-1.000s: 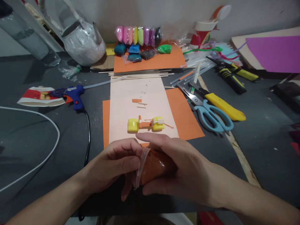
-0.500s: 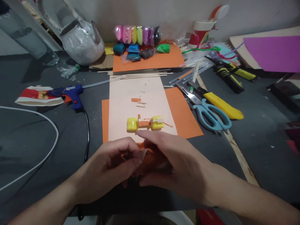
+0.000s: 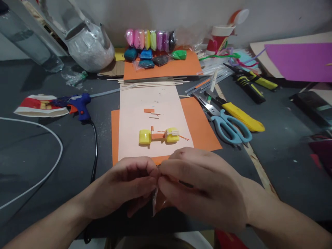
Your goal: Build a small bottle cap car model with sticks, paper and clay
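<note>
A small clear plastic packet with something orange in it (image 3: 162,200) hangs between my hands near the front of the table. My left hand (image 3: 127,185) pinches its upper edge from the left. Closed fingertips of my right hand (image 3: 207,188) meet the left ones at the same edge, and the hand hides part of the packet. Just beyond them, a small model with two yellow blocks (image 3: 144,137) joined by an orange bar (image 3: 158,136) rests on a pale sheet (image 3: 135,100). Neither hand touches the model. Little stick pieces and an orange paper strip (image 3: 148,110) lie behind it.
A blue glue gun (image 3: 82,105) with its cord lies to the left. Blue-handled scissors (image 3: 230,128), a yellow cutter (image 3: 242,116) and pliers (image 3: 249,86) are on the right. Wrapped clay packets (image 3: 150,39), a metal kettle (image 3: 88,46) and a paper cup (image 3: 220,36) stand at the back.
My right hand has closed from a loose, spread cupping shape into a pinch beside my left fingertips. The packet's edge now hangs lower. The view has shifted slightly.
</note>
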`<control>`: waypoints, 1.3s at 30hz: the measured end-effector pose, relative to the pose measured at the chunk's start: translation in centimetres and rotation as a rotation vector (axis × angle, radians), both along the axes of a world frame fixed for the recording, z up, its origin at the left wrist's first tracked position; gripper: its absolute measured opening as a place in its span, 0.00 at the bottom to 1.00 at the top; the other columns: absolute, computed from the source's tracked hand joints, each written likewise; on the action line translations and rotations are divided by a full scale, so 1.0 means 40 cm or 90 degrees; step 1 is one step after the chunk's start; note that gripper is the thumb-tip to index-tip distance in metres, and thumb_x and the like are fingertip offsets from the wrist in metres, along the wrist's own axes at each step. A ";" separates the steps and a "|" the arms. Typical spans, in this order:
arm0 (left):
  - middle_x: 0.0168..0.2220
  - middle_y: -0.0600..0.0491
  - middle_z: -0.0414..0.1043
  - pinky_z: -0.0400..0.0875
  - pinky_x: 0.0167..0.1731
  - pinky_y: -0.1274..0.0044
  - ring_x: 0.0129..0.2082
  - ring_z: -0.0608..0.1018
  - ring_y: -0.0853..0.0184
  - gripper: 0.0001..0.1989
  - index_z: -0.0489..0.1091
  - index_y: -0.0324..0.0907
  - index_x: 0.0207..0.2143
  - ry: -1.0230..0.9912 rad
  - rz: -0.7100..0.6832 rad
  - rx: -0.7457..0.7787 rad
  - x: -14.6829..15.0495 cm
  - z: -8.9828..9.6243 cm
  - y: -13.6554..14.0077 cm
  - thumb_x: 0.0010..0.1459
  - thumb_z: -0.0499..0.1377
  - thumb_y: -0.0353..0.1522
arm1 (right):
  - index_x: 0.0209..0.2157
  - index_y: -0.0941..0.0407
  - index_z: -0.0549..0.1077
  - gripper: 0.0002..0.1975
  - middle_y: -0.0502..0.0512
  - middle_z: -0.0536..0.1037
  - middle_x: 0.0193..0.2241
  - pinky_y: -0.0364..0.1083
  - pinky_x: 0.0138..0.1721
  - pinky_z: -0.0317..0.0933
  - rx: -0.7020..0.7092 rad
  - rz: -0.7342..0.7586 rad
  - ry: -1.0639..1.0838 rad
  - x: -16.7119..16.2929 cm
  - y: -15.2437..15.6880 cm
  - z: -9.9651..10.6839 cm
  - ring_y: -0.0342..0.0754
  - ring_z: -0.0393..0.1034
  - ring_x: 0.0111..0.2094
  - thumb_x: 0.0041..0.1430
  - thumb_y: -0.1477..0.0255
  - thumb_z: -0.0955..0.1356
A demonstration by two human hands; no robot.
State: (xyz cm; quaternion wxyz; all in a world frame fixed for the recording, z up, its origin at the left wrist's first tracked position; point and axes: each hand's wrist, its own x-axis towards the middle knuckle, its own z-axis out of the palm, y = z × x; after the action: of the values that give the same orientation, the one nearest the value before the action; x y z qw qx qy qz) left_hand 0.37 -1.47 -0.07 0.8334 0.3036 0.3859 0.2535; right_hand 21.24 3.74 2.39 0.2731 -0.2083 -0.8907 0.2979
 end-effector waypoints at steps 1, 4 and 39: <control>0.21 0.58 0.67 0.55 0.14 0.87 0.16 0.63 0.78 0.11 0.72 0.40 0.35 -0.007 0.002 -0.005 0.000 -0.002 0.000 0.62 0.62 0.39 | 0.30 0.60 0.75 0.11 0.51 0.73 0.23 0.42 0.25 0.60 0.069 0.010 0.001 0.002 -0.001 -0.002 0.41 0.62 0.24 0.65 0.78 0.64; 0.22 0.58 0.66 0.52 0.14 0.86 0.16 0.60 0.79 0.11 0.73 0.39 0.36 -0.026 0.004 -0.039 0.002 -0.006 0.001 0.61 0.63 0.38 | 0.33 0.58 0.77 0.07 0.53 0.78 0.28 0.45 0.28 0.65 0.239 0.080 0.028 0.004 -0.001 -0.004 0.45 0.67 0.28 0.64 0.77 0.66; 0.24 0.60 0.58 0.65 0.29 0.82 0.24 0.60 0.74 0.12 0.69 0.41 0.28 0.016 0.028 0.058 0.030 0.019 -0.002 0.63 0.59 0.37 | 0.22 0.61 0.74 0.18 0.57 0.75 0.23 0.48 0.20 0.51 0.293 0.076 0.038 -0.020 -0.009 -0.036 0.47 0.58 0.22 0.64 0.82 0.62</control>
State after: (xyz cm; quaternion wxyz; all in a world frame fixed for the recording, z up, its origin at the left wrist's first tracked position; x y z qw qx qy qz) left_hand 1.56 -1.56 0.70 0.8080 0.3363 0.3910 0.2851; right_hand 20.42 3.40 0.94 0.3217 -0.0790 -0.9373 0.1088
